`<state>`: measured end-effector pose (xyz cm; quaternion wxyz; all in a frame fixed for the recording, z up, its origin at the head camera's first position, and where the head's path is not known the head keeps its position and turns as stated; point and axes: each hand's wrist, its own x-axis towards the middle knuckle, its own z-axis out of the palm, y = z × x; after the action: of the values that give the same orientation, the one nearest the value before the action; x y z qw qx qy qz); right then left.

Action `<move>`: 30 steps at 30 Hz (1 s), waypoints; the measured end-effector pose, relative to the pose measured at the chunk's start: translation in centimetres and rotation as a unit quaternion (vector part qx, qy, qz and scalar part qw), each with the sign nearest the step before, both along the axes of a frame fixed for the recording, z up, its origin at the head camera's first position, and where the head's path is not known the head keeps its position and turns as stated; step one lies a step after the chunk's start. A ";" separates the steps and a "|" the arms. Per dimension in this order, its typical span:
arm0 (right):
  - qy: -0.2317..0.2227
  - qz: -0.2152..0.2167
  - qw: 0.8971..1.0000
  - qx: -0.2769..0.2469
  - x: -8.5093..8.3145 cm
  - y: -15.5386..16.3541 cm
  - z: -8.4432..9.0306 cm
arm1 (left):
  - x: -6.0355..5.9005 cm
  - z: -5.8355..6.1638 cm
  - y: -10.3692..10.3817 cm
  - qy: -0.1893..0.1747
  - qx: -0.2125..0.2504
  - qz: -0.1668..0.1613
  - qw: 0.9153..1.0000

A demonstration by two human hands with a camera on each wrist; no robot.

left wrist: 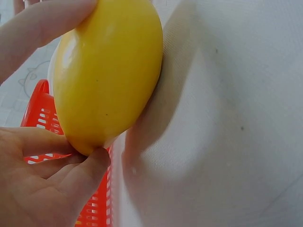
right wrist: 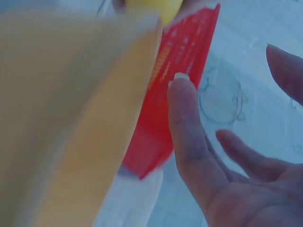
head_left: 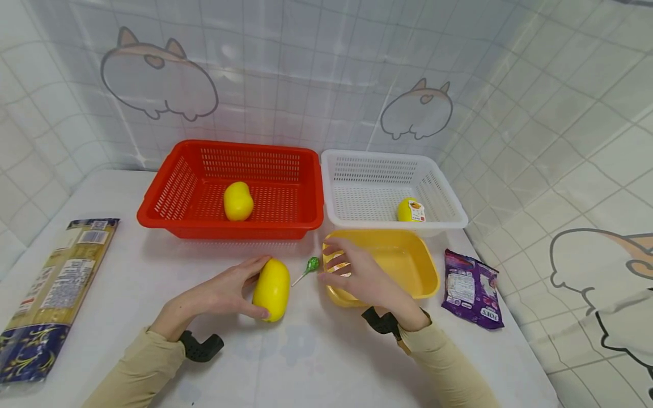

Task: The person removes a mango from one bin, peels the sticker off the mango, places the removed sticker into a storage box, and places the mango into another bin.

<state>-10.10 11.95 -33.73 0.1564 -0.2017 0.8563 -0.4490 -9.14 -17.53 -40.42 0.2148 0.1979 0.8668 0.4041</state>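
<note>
Left hand [head_left: 224, 292]: grips yellow egg-shaped toy [head_left: 271, 289] mid-surface, near front edge | Right hand [head_left: 357, 272]: fingers relaxed over yellow tray [head_left: 408, 249], holding nothing | Step: we keep thumb and fingers opposed across toy, lifting it straight up.

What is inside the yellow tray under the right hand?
The yellow tray shows a bare yellow floor. The right hand covers its left part; something orange-and-white peeks between the fingers, but it cannot be identified.

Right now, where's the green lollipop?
In the head view, the green lollipop lies on the table between the yellow fruit held by the left hand and the yellow tray, just front of the red basket.
</note>
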 end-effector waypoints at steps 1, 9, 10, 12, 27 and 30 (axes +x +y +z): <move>-0.005 0.003 1.000 -0.003 0.1 -0.4 -0.1 | 0.0 0.0 0.0 0.001 -0.001 0.000 1.000; 0.004 0.043 0.999 -0.026 0.5 -3.1 -0.9 | 0.1 0.1 -0.1 -0.001 0.000 -0.001 1.000; 0.005 0.047 0.998 -0.028 0.4 -3.4 -0.9 | 0.2 0.1 -0.2 -0.001 0.001 -0.001 1.000; 0.007 0.053 0.998 -0.026 0.4 -3.8 -1.0 | 0.2 0.2 -0.2 -0.001 0.003 -0.002 1.000; -0.017 0.069 0.997 0.024 1.1 -5.6 -3.1 | 0.1 0.1 -0.1 0.007 0.013 -0.010 1.000; -0.002 0.069 0.997 0.034 1.1 -5.9 -3.7 | 0.1 0.1 -0.1 0.005 0.013 -0.012 1.000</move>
<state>-8.96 6.05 -37.42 0.1959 -0.2542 0.8545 -0.4084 -9.07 -17.61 -40.31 0.2125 0.2130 0.8601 0.4118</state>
